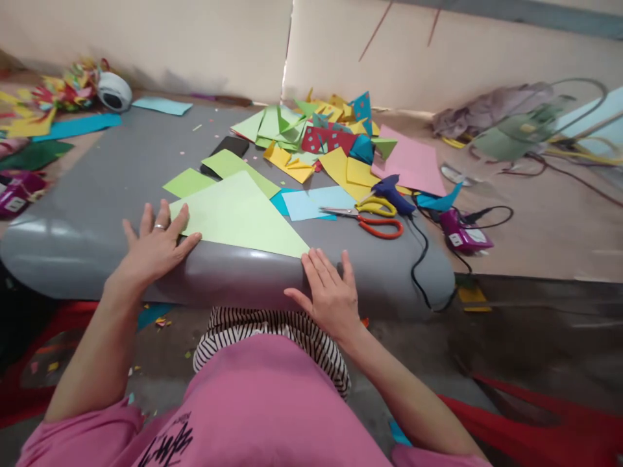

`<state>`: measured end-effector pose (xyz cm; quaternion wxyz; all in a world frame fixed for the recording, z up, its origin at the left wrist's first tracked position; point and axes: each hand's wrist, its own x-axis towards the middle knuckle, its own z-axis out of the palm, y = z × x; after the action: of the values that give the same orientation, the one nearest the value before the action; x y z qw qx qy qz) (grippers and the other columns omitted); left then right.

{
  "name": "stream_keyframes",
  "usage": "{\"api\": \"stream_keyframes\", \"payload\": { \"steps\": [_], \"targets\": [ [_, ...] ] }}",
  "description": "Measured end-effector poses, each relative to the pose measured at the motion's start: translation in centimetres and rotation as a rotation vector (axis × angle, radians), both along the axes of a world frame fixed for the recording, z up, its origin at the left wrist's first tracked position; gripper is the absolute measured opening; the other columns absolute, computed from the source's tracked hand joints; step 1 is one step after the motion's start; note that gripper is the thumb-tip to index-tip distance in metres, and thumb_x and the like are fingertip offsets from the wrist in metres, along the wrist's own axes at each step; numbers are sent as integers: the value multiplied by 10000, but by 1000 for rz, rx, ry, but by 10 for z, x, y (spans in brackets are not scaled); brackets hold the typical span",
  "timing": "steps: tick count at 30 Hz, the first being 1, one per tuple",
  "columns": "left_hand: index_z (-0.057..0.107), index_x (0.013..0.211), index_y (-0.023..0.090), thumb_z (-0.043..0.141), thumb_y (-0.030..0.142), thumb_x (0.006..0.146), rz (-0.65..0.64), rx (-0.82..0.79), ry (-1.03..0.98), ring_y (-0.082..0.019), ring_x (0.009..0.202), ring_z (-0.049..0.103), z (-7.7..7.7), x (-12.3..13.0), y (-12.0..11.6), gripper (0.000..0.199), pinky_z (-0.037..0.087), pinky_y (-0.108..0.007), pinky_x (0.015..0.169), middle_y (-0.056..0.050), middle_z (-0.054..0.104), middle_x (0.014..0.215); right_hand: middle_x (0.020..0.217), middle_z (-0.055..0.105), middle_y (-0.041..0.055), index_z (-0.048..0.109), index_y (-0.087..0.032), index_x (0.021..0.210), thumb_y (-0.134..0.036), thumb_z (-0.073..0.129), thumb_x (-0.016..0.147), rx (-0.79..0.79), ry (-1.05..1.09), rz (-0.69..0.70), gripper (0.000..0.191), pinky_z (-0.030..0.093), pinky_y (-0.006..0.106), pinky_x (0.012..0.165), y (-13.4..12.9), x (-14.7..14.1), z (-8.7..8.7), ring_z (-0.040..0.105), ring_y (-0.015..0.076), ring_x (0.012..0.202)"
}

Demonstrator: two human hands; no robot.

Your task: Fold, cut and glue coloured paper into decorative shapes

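pale green triangular paper (238, 214) lay near the front edge of the grey desk (107, 181), point away from the person, long side toward them, just where the surface began to curve down. both hands were unclenched, nothing gripped: the left hand (156, 245) was spread flat with fingers at the left corner, the right hand (331, 285) had its fingertips at the right corner, thumb out to the side. whether the triangle was one layer or a folded sheet could not be told. handling, as judged: very light, thin, fairly crisp, likely to keep any crease and to bend or tear at the sharp corners if pinched hard. the desk looked smooth and shiny, so the paper probably slid easily and wanted light flat pressure rather than a squeeze. best hold seemed to be flat fingers on the two long-side corners, or a soft pinch along that edge; the tip looked a poorer choice, as brighter green paper (246, 170) lay right by it. red-handled scissors (382, 227) sat well clear of the left hand.
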<state>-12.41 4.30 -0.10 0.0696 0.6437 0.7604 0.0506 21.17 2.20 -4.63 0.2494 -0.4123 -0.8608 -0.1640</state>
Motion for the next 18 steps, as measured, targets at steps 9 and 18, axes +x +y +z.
{"api": "stream_keyframes", "payload": {
  "steps": [9,18],
  "targets": [
    [414,1540,196,524,423,989,-356,447,31,-391,1552,228,-11,24,-28,606,206,-630,1231,-175,391,1625,1051,786,84,706,-159,1092,-269,643,974,86,36,100,173,301,516,1215,8,5,7,721,199,1017],
    [776,1081,268,553,384,951,-242,650,-470,-243,981,724,36,41,-6,283,559,-356,836,-51,798,1071,1175,721,91,571,-237,1327,-285,705,918,262,309,175,432,496,441,1037,41,15,126,670,239,1112]
  ]
}}
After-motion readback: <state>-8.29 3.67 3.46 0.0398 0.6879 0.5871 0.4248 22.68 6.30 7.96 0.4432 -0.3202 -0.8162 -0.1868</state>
